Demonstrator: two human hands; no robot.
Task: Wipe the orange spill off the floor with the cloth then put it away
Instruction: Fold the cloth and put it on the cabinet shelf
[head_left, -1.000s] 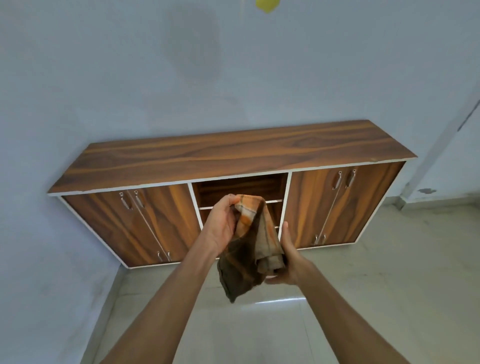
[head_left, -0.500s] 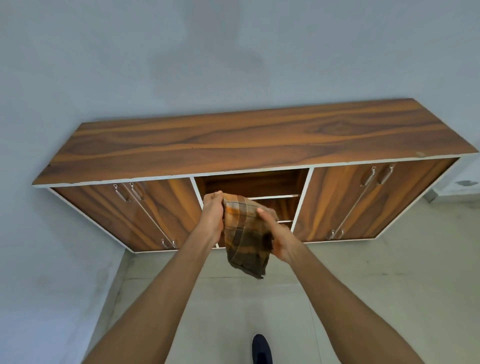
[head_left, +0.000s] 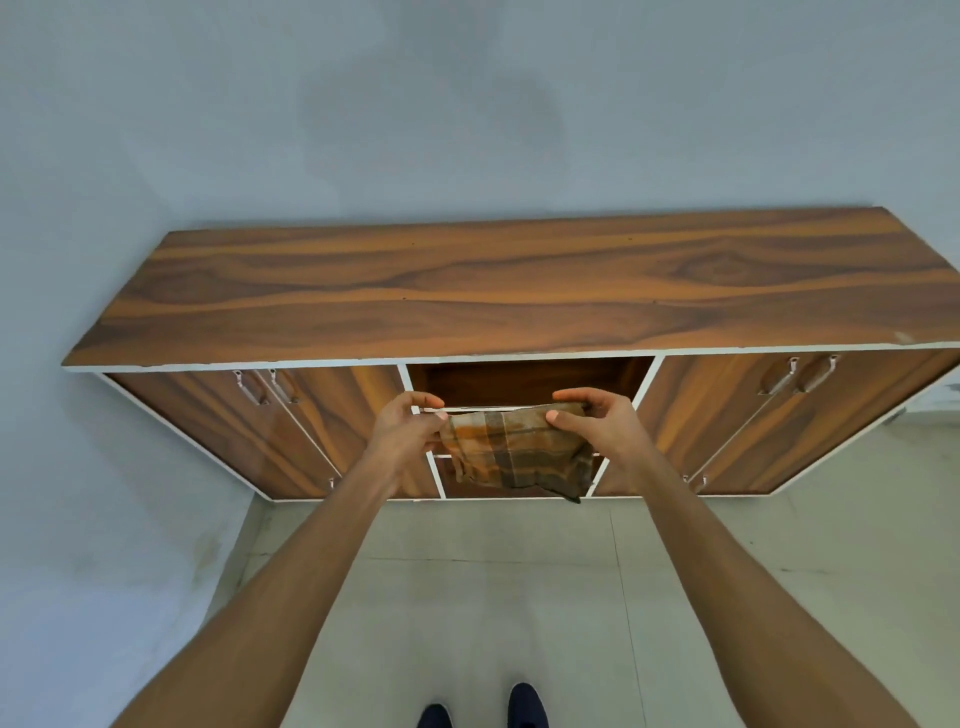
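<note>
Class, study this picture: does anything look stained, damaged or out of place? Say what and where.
The checked cloth, stretched between the left hand and right hand before the open middle shelves of the cabinet, carries orange stains. A pale chip marks the cabinet top's front edge near its right end. The wall above shows dark blotches.

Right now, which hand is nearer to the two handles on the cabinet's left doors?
Left. The left hand grips the cloth just right of those handles; the right hand holds the cloth's far end, farther right.
</note>
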